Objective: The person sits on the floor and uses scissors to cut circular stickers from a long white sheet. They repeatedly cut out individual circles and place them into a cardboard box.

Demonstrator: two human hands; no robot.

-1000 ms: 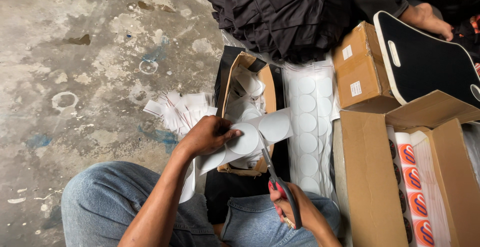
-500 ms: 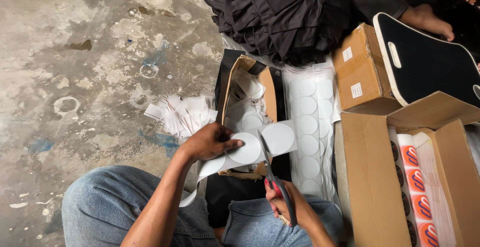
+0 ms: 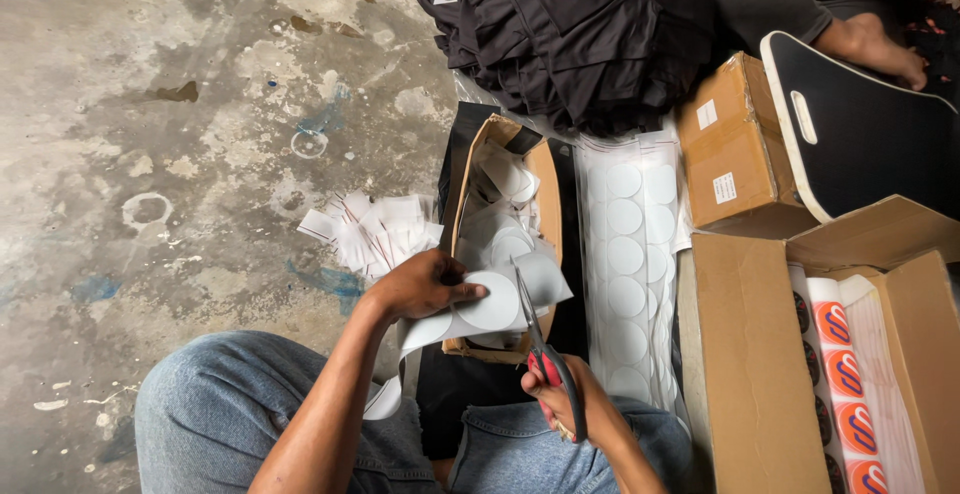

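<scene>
A white sticker strip (image 3: 480, 309) is pinched in the left hand (image 3: 420, 286), fingers closed over its upper edge, held over a small open box (image 3: 548, 194) of cut pieces. Scissors (image 3: 545, 359) are gripped in the right hand (image 3: 575, 409), fingers closed through the red handles; blades are parted slightly, tips at the strip's right end. Whether the blades already bite the paper cannot be told. A clean cut is judged to need the strip kept taut and the blades run between the round labels. Cut squares (image 3: 375, 234) lie on the floor (image 3: 150, 104) beside the box
</scene>
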